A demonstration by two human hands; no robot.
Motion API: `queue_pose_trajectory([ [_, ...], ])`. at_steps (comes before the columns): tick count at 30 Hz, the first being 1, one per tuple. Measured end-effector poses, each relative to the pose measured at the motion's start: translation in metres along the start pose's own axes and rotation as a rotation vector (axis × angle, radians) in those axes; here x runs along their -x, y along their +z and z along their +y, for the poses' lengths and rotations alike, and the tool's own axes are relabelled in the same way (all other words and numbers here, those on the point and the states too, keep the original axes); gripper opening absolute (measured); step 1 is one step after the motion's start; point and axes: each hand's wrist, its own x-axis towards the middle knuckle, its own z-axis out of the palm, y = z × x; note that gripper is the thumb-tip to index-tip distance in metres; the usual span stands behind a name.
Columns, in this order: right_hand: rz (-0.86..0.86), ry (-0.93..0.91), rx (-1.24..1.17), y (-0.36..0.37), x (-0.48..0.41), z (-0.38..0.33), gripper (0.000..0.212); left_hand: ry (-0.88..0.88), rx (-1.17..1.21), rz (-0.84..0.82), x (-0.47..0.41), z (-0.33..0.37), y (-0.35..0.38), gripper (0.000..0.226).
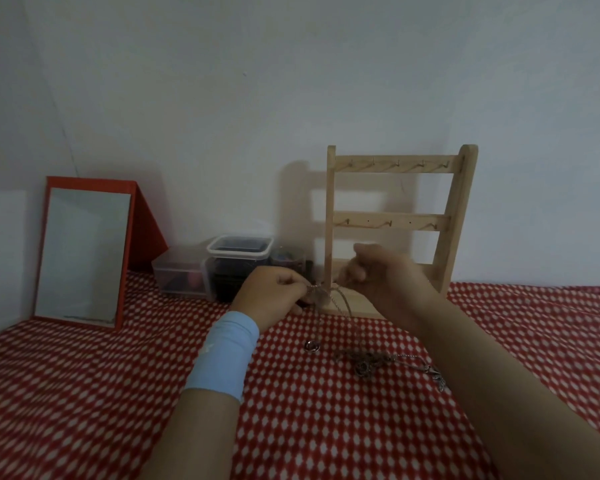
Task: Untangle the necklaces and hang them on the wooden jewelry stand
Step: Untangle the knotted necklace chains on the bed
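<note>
The wooden jewelry stand (392, 223) stands upright against the wall, with small hooks along its two upper bars and nothing on them. In front of its base, my left hand (274, 299) and my right hand (378, 278) each pinch one end of a thin silver necklace (336, 299), which droops between them. A tangle of more necklaces (371, 365) with pendants lies on the red patterned cloth (84, 393) under my right forearm. A small ring (311, 346) sits on the cloth below my left hand.
A red-framed mirror (84, 254) leans at the left. Clear plastic boxes (222, 268) and a small dark jar (291, 261) stand by the wall to the left of the stand. A light blue band wraps my left wrist.
</note>
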Motion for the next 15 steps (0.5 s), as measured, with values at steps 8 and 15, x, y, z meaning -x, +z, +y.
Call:
queue_pose_trajectory([
  [8,-0.054,0.052,-0.262,-0.011,-0.003,0.001,0.034,-0.213,0.388,0.082,-0.004,0.004,-0.003,0.026],
  [15,-0.033,0.050,-0.152,-0.011,-0.003,0.001,0.033,-0.239,0.951,-0.125,-0.002,-0.008,-0.012,0.039],
])
